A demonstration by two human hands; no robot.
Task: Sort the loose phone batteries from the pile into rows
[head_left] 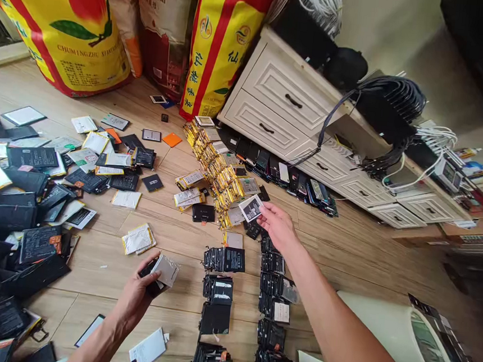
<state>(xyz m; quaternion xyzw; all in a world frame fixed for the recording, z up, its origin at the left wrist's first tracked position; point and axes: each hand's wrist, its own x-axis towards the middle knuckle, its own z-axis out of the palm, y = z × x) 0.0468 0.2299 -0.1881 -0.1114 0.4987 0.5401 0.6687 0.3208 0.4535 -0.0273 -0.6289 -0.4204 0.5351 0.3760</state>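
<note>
Batt, R hand pinching its edge

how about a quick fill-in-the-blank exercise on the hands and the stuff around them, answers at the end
1. Both the left hand and the right hand have flat packs in their grip, but the one nearer the drawers is the ____ hand.
2. The big loose heap spreads along the ____ edge of the picture.
3. The sack standing right beside the drawers is yellow with broad stripes of ____.

Missing words: right; left; red.
</note>
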